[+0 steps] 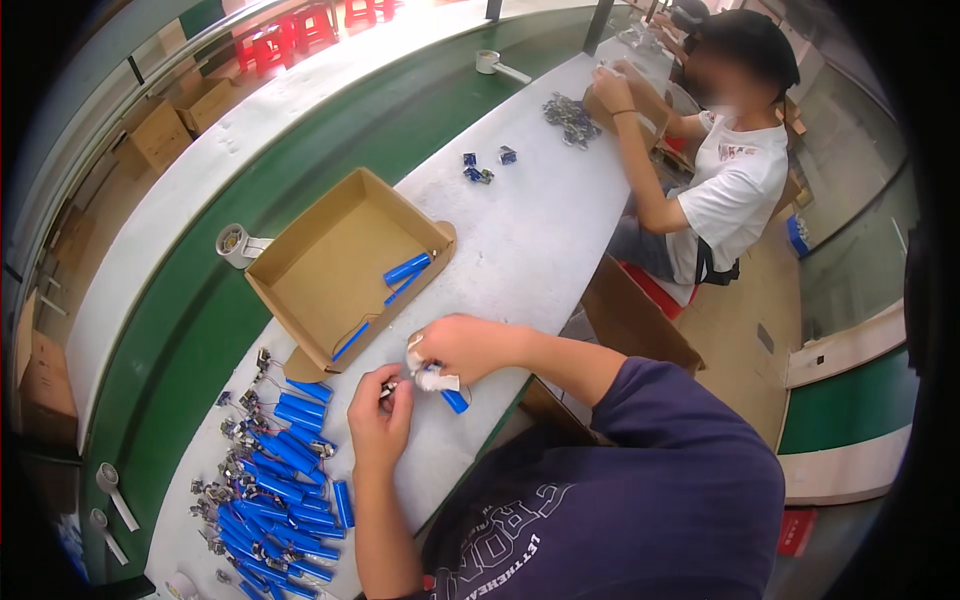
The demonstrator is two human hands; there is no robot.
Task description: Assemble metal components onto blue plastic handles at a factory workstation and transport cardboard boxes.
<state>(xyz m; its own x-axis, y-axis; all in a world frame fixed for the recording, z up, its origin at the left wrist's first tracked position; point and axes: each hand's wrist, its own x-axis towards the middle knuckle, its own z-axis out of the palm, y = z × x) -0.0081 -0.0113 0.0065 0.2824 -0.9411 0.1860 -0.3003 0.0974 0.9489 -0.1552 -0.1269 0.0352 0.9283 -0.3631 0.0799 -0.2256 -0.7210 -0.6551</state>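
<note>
My left hand is closed, thumb and fingers pinched on a small dark-and-silver part too small to name. Just right of it, my right hand curls its fingers, which have white coverings on them. From beneath those fingers sticks out a blue cylindrical battery, apparently in their grip; the fingers hide its upper end. To the left of my left hand lies a heap of blue batteries with wires and small circuit boards along its left side.
Beyond my hands, an open cardboard box holds a few blue batteries. Loose circuit boards and a larger board pile lie farther along the white table. White handheld devices rest on the green belt. A co-worker sits at the right.
</note>
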